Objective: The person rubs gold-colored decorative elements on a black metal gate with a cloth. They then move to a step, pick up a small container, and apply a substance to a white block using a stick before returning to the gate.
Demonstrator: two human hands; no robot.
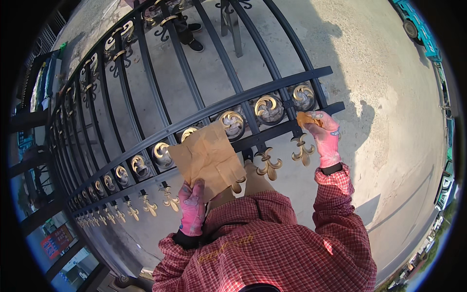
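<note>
My left hand (192,209), in a pink glove, grips the lower corner of a creased brown paper sheet (209,158) and holds it up against a black iron fence panel (194,119). The paper covers part of the row of gold scroll ornaments (268,108). My right hand (325,138), also pink-gloved, presses a small golden-brown pad (305,119) against the fence rail near the right end, just above a gold lily-shaped ornament (302,150). Both sleeves are red checked cloth.
The fence panel lies tilted over a concrete yard (379,87). Another person's black shoes (194,39) stand behind the bars at the top. A teal vehicle (418,29) is parked at the upper right. More dark metal frames (34,160) stand at the left.
</note>
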